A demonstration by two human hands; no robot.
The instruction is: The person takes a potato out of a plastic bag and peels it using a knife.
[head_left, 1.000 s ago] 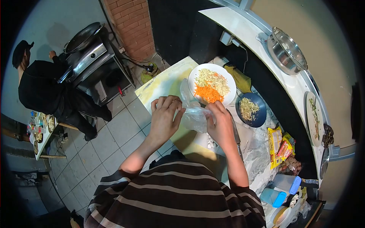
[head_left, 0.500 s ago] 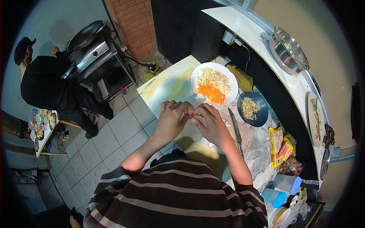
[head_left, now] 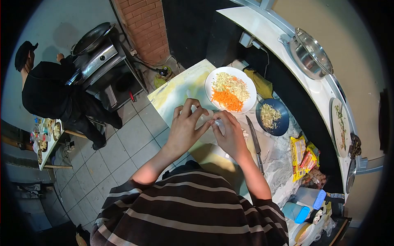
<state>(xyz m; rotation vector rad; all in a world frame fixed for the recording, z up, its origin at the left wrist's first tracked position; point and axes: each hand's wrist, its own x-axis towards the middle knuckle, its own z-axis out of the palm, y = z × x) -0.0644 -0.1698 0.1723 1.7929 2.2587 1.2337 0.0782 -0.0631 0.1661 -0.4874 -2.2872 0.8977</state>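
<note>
My left hand (head_left: pixel 184 126) and my right hand (head_left: pixel 229 133) meet over the table's near part, both closed on a clear plastic bag (head_left: pixel 204 117) that is bunched between their fingers. Just beyond them lies a white plate (head_left: pixel 251 107) with shredded orange carrot (head_left: pixel 227 100) and pale chopped vegetable (head_left: pixel 230 83). To the right of my right hand is a knife (head_left: pixel 255 141) on a cutting board (head_left: pixel 266 144), with small white pieces partly hidden by the hand. A dark plate (head_left: pixel 282 125) holds pale sprouts (head_left: pixel 270 116).
Yellow packets (head_left: pixel 297 158) and lidded containers (head_left: pixel 296 212) stand along the right side. A metal pot (head_left: pixel 310 55) and an oval plate (head_left: pixel 335 123) are on the raised ledge. At the left, a person in black (head_left: pixel 47 88) stands by a stove with a wok (head_left: pixel 92 39).
My hands have come together, and the spread plastic bag is now bunched between them. The knife has come into fuller view beside my right hand.
</note>
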